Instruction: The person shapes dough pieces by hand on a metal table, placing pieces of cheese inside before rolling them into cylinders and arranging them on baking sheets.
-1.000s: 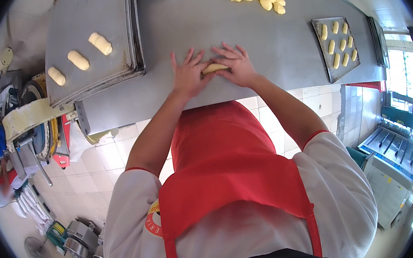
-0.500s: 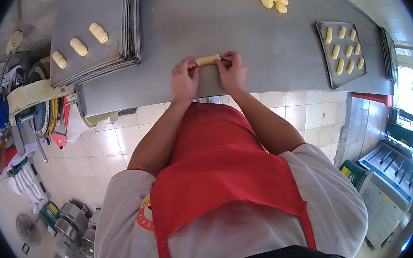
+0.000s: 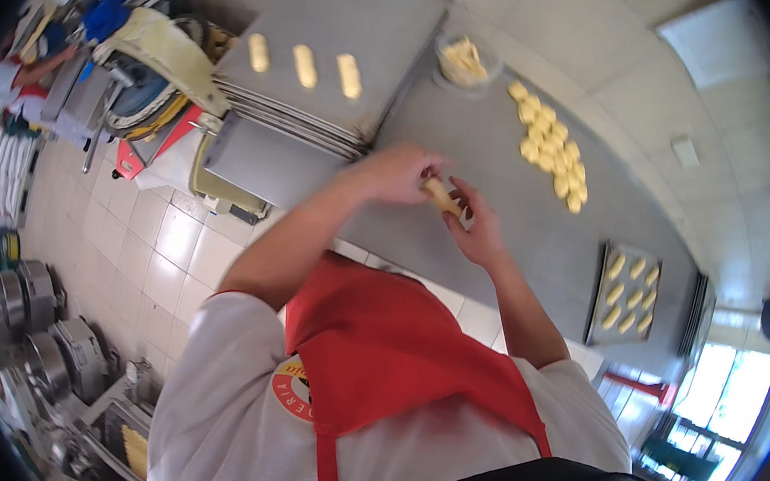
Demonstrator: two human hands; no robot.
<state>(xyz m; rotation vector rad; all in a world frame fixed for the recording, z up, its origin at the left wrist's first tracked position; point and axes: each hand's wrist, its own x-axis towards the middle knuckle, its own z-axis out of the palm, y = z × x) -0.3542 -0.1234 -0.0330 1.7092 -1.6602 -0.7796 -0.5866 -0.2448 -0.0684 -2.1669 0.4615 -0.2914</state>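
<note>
Plainly, in the head view, the dough roll is a short, pale yellow cylinder with a smooth, matt surface, tilted down toward the right, its ends partly covered by skin and slightly blurred. It sits between the two hands, over the worktop, just off the near right corner of the tray stack; whether it touches the metal below cannot be told. The left hand, nearer the stack, has its fingers bent in and gripping the roll's upper end. The right hand, farther from the stack, grasps the lower end, thumb on one side and fingers curved on the other, more loosely spread. On top of the stack lie three rolls, paler and longer, set apart in a slanting row. Just right of the stack stands a clear container with pale yellow strips inside. Farther right of it, a cluster of dough pieces lies packed together, rounded and yellow. Farthest right from the stack, a dark baking tray carries nine slim yellow rolls in rows.
</note>
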